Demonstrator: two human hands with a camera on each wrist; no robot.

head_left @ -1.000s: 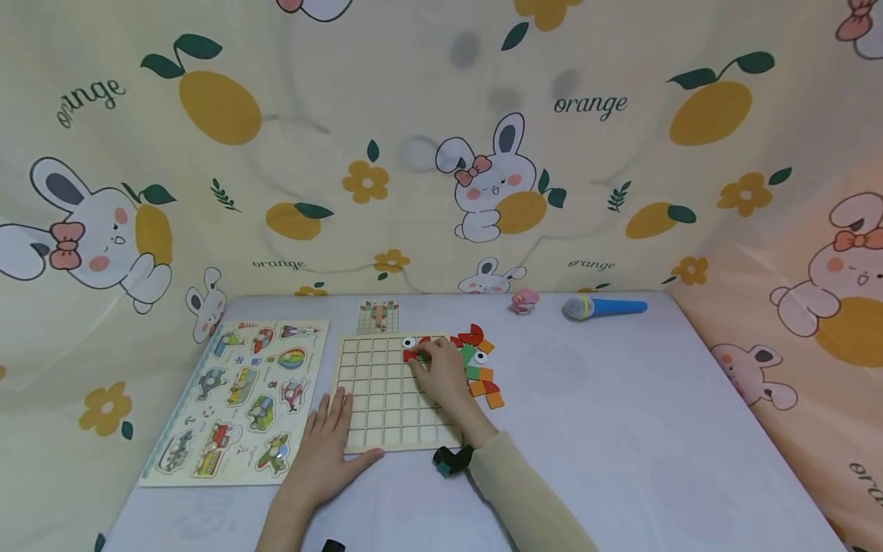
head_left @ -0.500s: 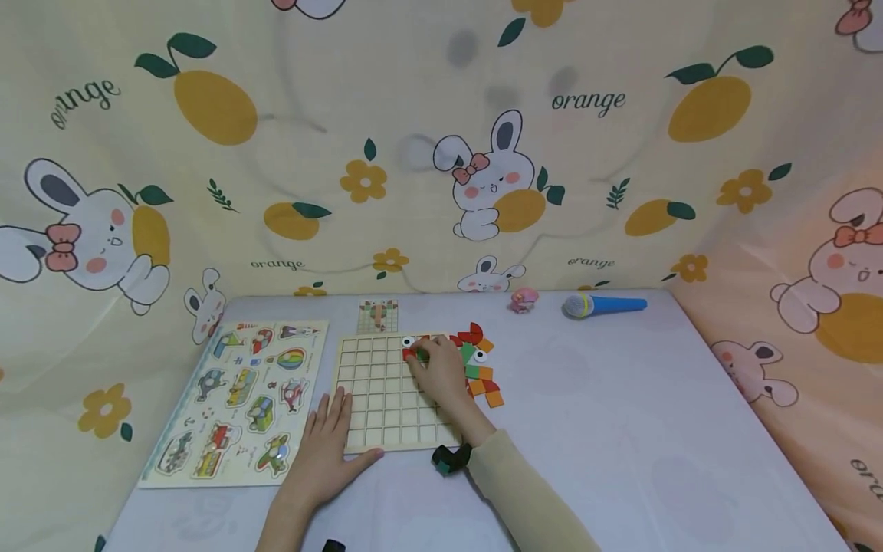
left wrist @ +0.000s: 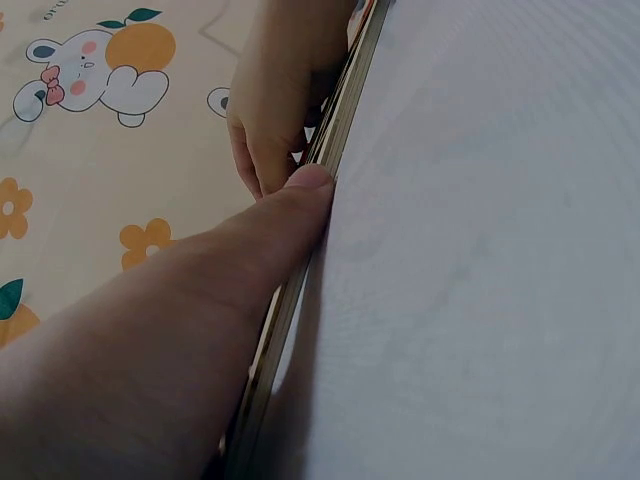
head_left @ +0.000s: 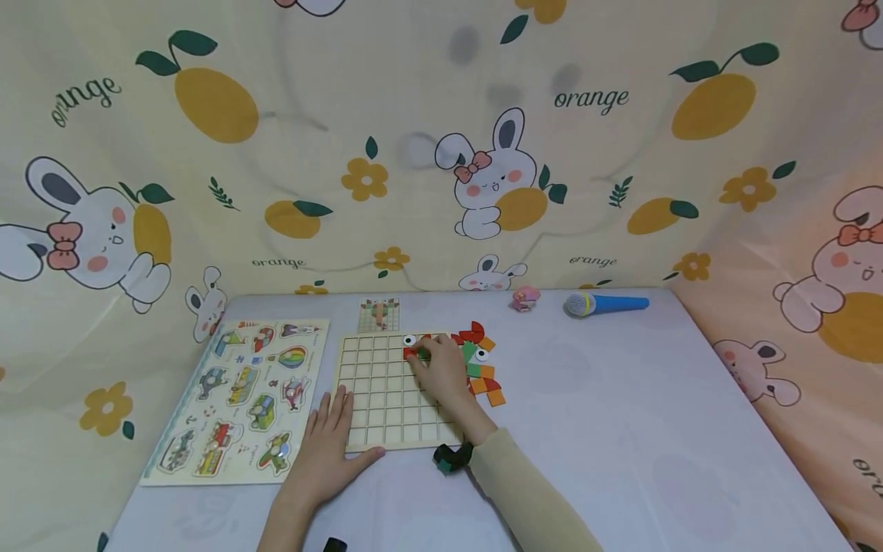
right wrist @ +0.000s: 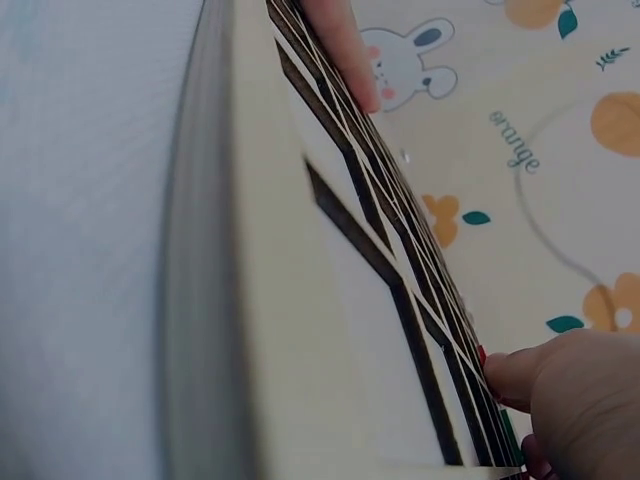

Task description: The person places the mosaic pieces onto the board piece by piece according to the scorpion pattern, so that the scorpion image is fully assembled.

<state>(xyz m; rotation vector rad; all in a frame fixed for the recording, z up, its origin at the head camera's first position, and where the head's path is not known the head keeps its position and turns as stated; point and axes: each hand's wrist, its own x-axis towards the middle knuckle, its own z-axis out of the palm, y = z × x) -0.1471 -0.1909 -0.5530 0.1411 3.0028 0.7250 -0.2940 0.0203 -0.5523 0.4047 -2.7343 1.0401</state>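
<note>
In the head view, a wooden grid board lies flat on the table. My left hand rests along its left side with fingers extended, its thumb by the near edge; in the left wrist view the thumb touches that edge. My right hand is bent over the board's far right part. Its thumb and fingers pinch a small green tile, mostly hidden. A round eye tile and a red tile sit in cells just left of the fingertips. Several loose tiles lie off the board's right side.
A small pattern card lies beyond the board. To the left is a picture puzzle board of vehicles. A pink figurine and a blue toy microphone stand or lie at the back. A dark wrist strap surrounds my right wrist.
Both hands keep their places, the right one staying at the same cells of the board. Only the head view shifts very slightly.
</note>
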